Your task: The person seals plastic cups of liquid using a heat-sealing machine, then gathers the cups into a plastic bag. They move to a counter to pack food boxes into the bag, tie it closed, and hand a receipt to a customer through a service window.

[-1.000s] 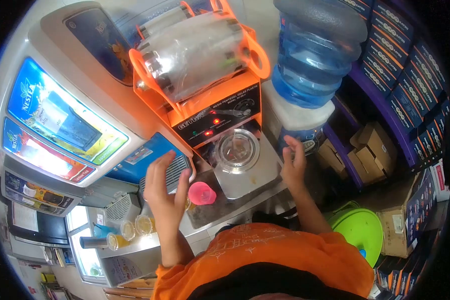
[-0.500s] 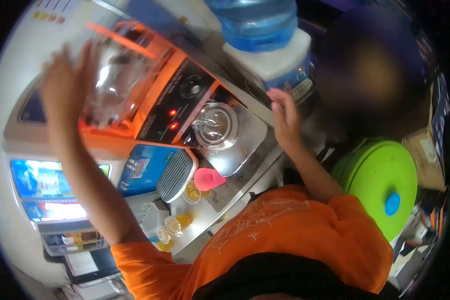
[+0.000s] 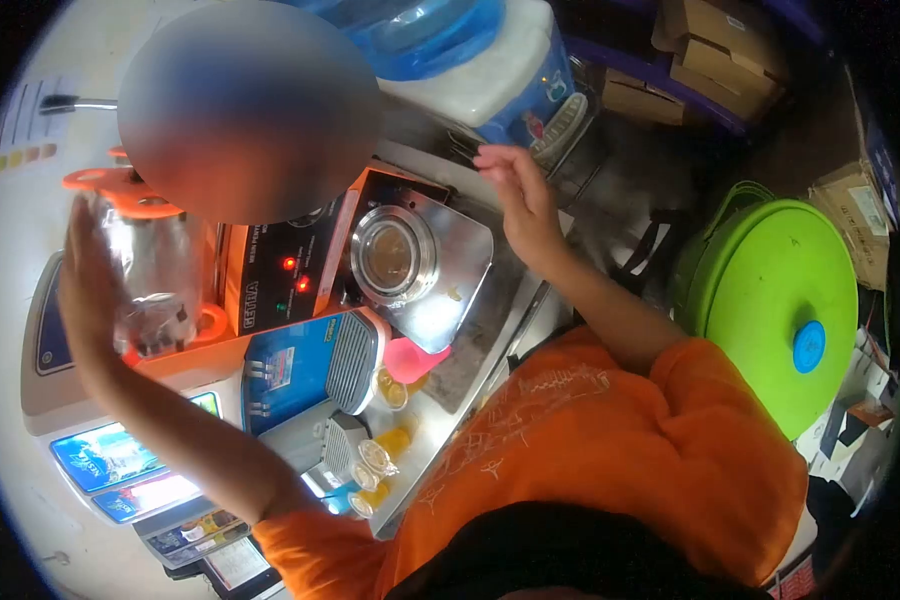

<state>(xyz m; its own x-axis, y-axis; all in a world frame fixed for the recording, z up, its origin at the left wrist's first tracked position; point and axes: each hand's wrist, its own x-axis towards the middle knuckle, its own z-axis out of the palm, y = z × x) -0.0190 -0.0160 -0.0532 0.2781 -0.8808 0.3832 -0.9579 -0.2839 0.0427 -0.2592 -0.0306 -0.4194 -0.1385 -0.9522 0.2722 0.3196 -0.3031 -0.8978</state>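
My left hand (image 3: 88,262) is stretched up along the outer side of a roll of clear plastic film (image 3: 155,265), its fingers straight and flat by the film. The roll sits between orange holders on an orange and black cup sealing machine (image 3: 270,290) marked GETRA, with small lights lit. Beside its panel, a round metal ring (image 3: 395,252) is set in a shiny metal plate (image 3: 465,290). My right hand (image 3: 525,205) hovers beyond the plate's far corner, holding nothing, with fingers extended and slightly bent. A blurred round patch hides part of the machine's top.
A pink cup (image 3: 415,360) and a cup of yellow drink (image 3: 392,392) stand near the plate, with more drink cups (image 3: 378,455) further down the counter. A blue dispenser (image 3: 295,365), a water dispenser (image 3: 480,60) and a lidded green bucket (image 3: 770,310) surround the workspace.
The view has shifted, bringing the green bucket and cardboard boxes more into sight. My left hand has come down from its spread pose to lie alongside the film roll. The ring's clear covering no longer shows.
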